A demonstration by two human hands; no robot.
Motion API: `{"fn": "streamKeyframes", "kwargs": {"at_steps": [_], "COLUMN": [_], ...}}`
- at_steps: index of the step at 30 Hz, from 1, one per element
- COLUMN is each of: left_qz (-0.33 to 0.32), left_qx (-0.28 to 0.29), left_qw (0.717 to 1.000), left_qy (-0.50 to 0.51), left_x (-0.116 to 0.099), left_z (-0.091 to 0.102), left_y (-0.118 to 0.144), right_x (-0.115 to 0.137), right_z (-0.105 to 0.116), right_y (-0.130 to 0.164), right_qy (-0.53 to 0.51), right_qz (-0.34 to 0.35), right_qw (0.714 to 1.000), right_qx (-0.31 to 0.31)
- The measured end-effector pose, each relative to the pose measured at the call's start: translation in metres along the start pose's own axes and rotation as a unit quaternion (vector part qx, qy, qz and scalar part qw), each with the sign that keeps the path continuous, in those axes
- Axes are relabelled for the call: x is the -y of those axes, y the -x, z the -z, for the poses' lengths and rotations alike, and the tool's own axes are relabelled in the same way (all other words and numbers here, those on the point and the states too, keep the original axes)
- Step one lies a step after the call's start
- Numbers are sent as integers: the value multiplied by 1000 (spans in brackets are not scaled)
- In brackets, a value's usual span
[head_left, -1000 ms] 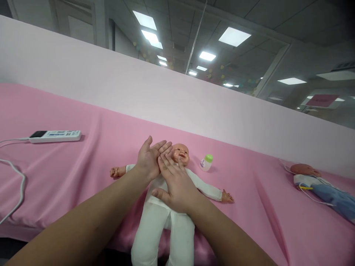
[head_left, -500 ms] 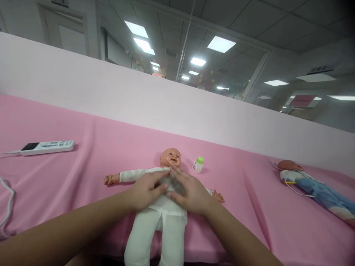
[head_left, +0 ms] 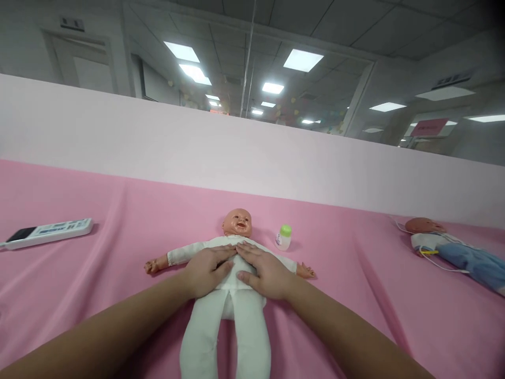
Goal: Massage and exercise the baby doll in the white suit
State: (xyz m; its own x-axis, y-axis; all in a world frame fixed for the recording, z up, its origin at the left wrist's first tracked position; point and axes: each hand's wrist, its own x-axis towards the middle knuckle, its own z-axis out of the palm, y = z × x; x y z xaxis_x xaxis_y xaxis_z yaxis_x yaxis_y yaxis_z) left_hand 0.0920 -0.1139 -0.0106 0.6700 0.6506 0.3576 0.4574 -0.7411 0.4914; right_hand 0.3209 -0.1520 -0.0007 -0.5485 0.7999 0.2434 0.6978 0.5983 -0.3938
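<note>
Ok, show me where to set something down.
Pink cloth lies bare between the handset and the white-clad doll, and between the bottle and the blue-clad doll. Crowded: the middle, left hand and right hand on the white-clad doll, bottle close by.

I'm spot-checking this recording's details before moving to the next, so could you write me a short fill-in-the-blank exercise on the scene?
The left grip and right grip lie on a doll dressed in ____.
The small bottle beside that doll's head has a ____ cap.
The cloth under the doll is ____.
The white device lies near the ____ edge of the picture.

Missing words: white; green; pink; left.
</note>
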Motion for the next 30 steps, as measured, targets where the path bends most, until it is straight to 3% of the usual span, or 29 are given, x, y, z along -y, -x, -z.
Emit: {"fn": "streamKeyframes", "kwargs": {"at_steps": [3, 5, 7, 10, 17, 23, 26, 30], "left_qz": [23, 39, 54, 71, 108, 87, 20, -110], "left_qx": [-29, -48, -60, -71, -87, -60, -21, 78], "left_qw": [999, 998, 996, 994, 990, 992, 993, 978], "left_qy": [28, 35, 44, 52, 13, 70, 114, 157], "left_x": [3, 3, 4, 4, 0, 3, -10, -37], "left_z": [-2, -2, -2, -2, -5, 6, 17, 22], "left_y": [3, 6, 7, 6, 4, 8, 15, 21], "right_x": [4, 16, 29, 35, -8, -26, -26, -23], "right_z": [-6, -7, -8, -8, -4, 5, 9, 12], "right_y": [9, 16, 20, 18, 5, 9, 12, 11], "right_qy": [-16, -43, -92, -118, -1, 29, 20, 3], "right_qz": [28, 98, 185, 220, 64, -101, -138, -118], "right_qw": [998, 991, 976, 968, 998, 994, 990, 992], "right_qx": [-61, -84, -61, -33, 6, -13, -26, -38]}}
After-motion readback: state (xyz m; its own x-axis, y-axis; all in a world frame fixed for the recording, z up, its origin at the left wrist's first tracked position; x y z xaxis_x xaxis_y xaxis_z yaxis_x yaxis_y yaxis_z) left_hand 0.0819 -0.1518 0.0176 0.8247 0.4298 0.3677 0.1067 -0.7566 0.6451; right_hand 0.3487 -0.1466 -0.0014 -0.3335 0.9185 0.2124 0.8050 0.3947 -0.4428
